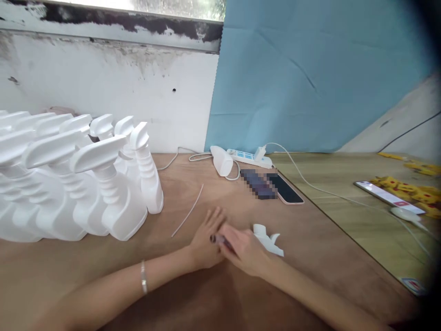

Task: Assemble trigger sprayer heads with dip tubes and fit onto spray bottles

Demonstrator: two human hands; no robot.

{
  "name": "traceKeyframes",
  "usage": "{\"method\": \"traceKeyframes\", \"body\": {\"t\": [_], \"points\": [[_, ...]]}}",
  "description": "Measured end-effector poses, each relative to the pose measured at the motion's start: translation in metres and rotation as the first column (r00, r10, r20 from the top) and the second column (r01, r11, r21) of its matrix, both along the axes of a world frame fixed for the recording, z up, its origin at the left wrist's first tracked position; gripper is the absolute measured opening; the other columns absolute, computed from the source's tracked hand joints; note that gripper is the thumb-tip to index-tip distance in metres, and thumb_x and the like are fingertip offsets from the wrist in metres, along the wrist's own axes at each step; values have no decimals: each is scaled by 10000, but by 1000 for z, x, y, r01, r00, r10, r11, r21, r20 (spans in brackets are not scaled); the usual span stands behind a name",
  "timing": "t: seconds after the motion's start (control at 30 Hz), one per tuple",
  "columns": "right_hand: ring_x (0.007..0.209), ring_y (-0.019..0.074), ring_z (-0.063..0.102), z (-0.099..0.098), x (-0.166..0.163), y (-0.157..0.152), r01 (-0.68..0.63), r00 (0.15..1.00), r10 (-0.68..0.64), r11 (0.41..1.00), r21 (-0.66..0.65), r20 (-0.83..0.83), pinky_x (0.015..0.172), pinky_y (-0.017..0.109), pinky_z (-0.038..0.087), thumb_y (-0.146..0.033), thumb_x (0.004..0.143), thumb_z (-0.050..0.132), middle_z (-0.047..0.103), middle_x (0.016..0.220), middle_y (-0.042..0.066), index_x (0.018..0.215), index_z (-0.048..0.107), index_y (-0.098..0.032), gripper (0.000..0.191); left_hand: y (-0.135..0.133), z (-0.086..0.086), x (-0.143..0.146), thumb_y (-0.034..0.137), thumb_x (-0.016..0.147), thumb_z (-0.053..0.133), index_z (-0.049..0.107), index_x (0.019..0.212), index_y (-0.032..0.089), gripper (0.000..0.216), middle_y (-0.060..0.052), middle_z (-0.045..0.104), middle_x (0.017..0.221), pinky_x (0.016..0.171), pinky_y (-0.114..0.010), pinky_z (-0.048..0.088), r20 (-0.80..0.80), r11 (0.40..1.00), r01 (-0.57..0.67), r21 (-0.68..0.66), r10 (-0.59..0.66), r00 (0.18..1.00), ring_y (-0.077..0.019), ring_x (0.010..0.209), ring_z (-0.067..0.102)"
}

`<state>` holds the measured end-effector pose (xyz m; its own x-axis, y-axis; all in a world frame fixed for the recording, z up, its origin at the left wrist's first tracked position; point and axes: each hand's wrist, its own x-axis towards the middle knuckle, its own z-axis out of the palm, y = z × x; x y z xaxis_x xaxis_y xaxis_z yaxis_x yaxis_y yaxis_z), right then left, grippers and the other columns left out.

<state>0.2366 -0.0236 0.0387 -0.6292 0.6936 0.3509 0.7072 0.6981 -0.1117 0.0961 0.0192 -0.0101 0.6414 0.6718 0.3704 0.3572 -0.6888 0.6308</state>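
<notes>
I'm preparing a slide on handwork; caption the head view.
Right hand, holding a small blurred object, beside left hand; white trigger-shaped piece nearby, white bottle-like casings at left.

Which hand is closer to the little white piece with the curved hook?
Right. The right hand is just left of the white piece, though I can't tell if they touch. The left hand is farther left, on the right hand's other side.
</notes>
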Motion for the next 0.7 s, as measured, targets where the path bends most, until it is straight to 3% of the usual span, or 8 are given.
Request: {"method": "traceKeyframes", "body": {"t": [0.03, 0.07, 0.17, 0.27, 0.4, 0.53, 0.63, 0.7], "points": [[501, 126, 475, -11, -2, -2, -80, 994, 76, 995, 53, 78, 439, 245, 226, -158, 858, 279, 506, 650, 10, 754, 400, -175, 161, 3, -1, -19, 366, 739, 536, 419, 1249, 96, 588, -161, 301, 1371, 1074, -494, 61, -44, 999, -12, 37, 13, 999, -324, 1302, 142], [505, 129, 479, -21, -5, -4, -159, 978, 146, 984, 82, 151, 430, 251, 206, -157, 849, 294, 504, 648, 10, 738, 405, -178, 159, 6, -1, -37, 331, 784, 476, 362, 1290, 85, 574, -162, 224, 1403, 1067, -518, 38, -134, 988, -108, 114, 123, 983, -314, 1312, 93], [509, 119, 482, -38, -13, -7, -266, 929, 246, 963, 39, 277, 416, 244, 181, -180, 824, 375, 517, 700, -1, 753, 435, -184, 93, 12, -2, -85, 280, 858, 351, 279, 1334, 68, 526, -157, 168, 1419, 1066, -515, 95, -338, 934, -259, 246, 333, 880, -280, 1321, 69], [551, 104, 504, -37, -19, -5, -276, 917, 264, 961, -2, 300, 422, 220, 210, -209, 818, 423, 545, 876, 10, 844, 472, -200, 56, 10, -1, -117, 302, 898, 279, 221, 1358, 83, 513, -128, 191, 1419, 1077, -434, 183, -457, 958, -187, 218, 269, 848, -229, 1318, 130], [684, 123, 549, -31, -22, 1, -300, 926, 275, 952, 62, 258, 459, 205, 298, -231, 852, 391, 535, 1026, 57, 996, 493, -197, 179, 0, 3, -134, 278, 920, 222, 158, 1380, 143, 483, -62, 159, 1435, 1091, -408, 168, -489, 978, -96, 185, 176, 854, -191, 1326, 89], [791, 163, 546, -35, -19, 10, -83, 959, 45, 989, 124, 279, 489, 213, 356, -228, 893, 369, 550, 983, 87, 1058, 505, -164, 223, -7, 8, -143, 254, 923, 217, 130, 1386, 197, 475, -25, 147, 1439, 1090, -416, 173, -489, 989, -61, 138, 122, 864, -191, 1327, 75], [843, 203, 524, -36, -14, 15, 116, 922, -158, 983, 139, 355, 497, 222, 376, -235, 877, 437, 553, 959, 85, 1064, 520, -191, 209, -9, 9, -147, 244, 923, 210, 105, 1388, 236, 476, 3, 153, 1438, 1090, -422, 169, -480, 993, -56, 108, 101, 872, -187, 1329, 64], [866, 223, 515, -30, -10, 20, 178, 893, -215, 976, 127, 396, 588, 263, 425, -213, 859, 466, 549, 989, 88, 1094, 518, -206, 240, -9, 8, -147, 238, 922, 212, 38, 1392, 219, 502, -5, 126, 1443, 1092, -412, 167, -451, 992, -83, 94, 116, 885, -180, 1329, 52]]}}
